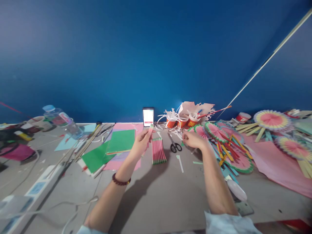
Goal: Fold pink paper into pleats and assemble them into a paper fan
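head view: mid-frame, the left hand [142, 141] pinches green-tipped pink paper [150, 128] — probably to keep it folded flat — while right of centre the right hand [194, 139] curls, its grip impossible to tell.

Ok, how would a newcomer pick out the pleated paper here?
Start at the blue wall and find the lit phone standing before it. Nearer the viewer and slightly right, left of the black-handled scissors, lies the pleated paper. Unlike the flat green sheets further left, it is folded into narrow pink ridges with green ends.
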### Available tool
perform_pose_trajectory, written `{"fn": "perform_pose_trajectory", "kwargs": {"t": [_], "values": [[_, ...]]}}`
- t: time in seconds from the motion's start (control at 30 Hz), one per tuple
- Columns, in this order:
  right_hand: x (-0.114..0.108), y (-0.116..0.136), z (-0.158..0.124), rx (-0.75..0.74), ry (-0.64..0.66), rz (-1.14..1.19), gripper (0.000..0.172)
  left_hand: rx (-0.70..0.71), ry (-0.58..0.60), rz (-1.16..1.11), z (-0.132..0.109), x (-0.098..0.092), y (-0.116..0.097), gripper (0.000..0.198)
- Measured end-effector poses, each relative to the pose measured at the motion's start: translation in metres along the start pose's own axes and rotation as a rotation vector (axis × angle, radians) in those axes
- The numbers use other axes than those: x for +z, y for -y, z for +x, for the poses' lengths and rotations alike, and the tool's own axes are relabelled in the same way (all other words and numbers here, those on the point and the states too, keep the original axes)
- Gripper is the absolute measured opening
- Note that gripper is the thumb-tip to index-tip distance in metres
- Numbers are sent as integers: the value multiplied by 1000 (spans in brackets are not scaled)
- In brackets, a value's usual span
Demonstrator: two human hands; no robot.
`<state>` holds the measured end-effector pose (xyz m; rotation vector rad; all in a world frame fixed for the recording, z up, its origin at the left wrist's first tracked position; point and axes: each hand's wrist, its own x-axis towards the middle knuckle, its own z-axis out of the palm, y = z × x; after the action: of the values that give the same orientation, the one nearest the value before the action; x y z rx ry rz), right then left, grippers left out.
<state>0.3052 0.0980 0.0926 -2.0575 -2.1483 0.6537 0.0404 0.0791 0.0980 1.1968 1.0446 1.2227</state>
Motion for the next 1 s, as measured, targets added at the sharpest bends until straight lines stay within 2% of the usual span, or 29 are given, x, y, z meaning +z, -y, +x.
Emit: {"fn": "perform_pose_trajectory", "kwargs": {"t": [0.07,0.17,0.3,0.5,0.7,0.87,1.0], "values": [[-7,5,-11,-94,-1,101,13,-9,15,24,-4,3,-6,42],[-13,20,-24,-292,9,514,10,13,65,59,-12,7,-12,42],[-13,48,-33,-354,56,854,19,86,124,89,-22,13,-18,38],[-6,74,-34,-340,73,1125,26,146,44,34,-29,16,-29,36],[5,83,-35,-353,82,1148,31,137,74,51,-29,11,-34,32],[8,90,-39,-398,-79,1039,27,291,46,126,-26,7,-30,29],[10,94,-41,-405,-187,992,24,460,-11,276,-27,5,-28,23]]}}
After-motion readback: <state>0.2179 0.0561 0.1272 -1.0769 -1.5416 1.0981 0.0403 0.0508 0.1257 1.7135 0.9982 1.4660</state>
